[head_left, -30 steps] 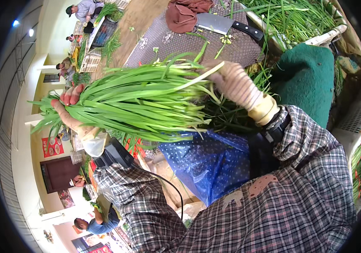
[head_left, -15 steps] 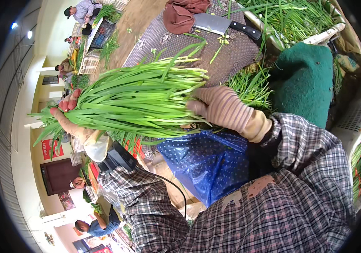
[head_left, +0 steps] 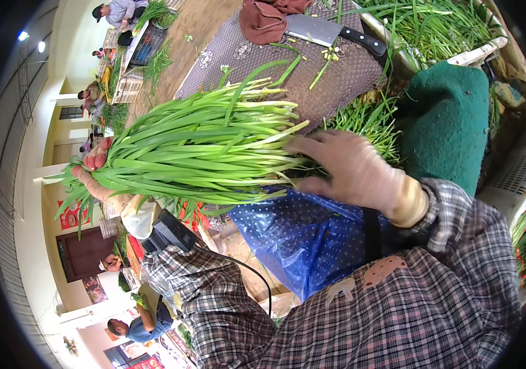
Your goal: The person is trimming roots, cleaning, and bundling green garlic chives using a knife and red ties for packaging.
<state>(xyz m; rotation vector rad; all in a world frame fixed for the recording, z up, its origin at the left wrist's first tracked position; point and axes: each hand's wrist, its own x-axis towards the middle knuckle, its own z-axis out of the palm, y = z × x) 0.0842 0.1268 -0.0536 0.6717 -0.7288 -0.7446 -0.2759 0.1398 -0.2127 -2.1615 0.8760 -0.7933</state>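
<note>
A large bunch of garlic chives [head_left: 207, 147] lies sideways in front of me, its pale stem ends toward the right. My left hand [head_left: 94, 179] is wrapped round the leafy end, fingers above and thumb below. At the stem ends hovers my right hand [head_left: 358, 172] in a striped glove, a little smeared by motion. Its fingers are apart and nothing shows between them; whether a fingertip touches the stems I cannot tell. Beneath the stems more loose chives [head_left: 370, 126] lie beside a blue dotted plastic sheet [head_left: 287, 243] over my lap.
A cleaver [head_left: 315, 31] with a black handle and a brown cloth [head_left: 266, 23] lie on a patterned cover [head_left: 336, 92] beyond the bunch. To the right are a green-covered rounded thing [head_left: 444, 123] and a white crate [head_left: 478, 52] of chives. Other people [head_left: 121, 13] work at left.
My right hand has drawn back slightly to the right from the stem ends, and its fingers have spread. The left hand keeps its hold on the bunch.
</note>
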